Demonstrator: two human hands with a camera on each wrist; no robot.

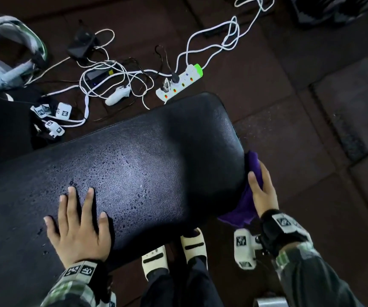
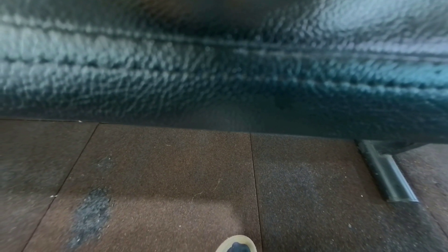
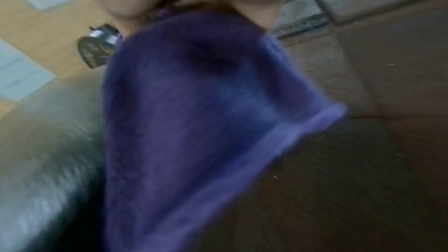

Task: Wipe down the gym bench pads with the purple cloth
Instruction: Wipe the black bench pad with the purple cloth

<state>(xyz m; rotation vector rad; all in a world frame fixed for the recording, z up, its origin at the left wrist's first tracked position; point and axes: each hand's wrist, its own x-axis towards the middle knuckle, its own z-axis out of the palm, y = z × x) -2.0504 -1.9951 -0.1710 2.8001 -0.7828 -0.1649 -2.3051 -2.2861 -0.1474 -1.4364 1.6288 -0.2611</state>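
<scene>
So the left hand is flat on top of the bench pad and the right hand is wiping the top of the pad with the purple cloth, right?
Not quite. The left hand is flat on the bench pad, but the head view shows the right hand pressing the purple cloth against the pad's end, not its top.

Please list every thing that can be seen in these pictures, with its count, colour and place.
bench pad: one, black, centre, droplets on top
purple cloth: one, against the pad's right end
power strip: one, white with green end, floor behind pad
cables: several, white, floor
controller: one, white, floor
headset: one, white, far left floor
slippers: two, cream
left hand: flat on the pad
right hand: presses the cloth on the pad's end
</scene>
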